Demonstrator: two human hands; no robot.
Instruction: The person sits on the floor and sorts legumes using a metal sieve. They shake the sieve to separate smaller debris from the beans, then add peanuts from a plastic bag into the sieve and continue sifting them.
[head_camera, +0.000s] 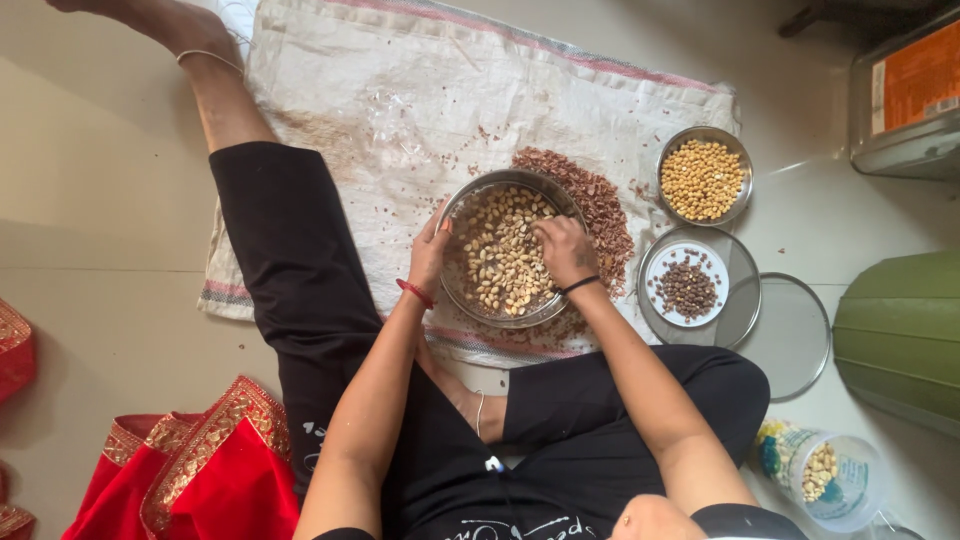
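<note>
With left hand (428, 255) gripping the sieve (510, 250) rim and right hand (563, 250) fingers curled in the peanuts (500, 262), hard rubbing may spill nuts onto the sack (400, 100)

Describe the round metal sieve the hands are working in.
The sieve is a shallow round pan of dull steel, lying flat on a white woven sack on the floor. Pale peeled peanuts cover its bottom. The left hand grips its rim; the right hand rests inside. Reddish husks are piled beside it.
</note>
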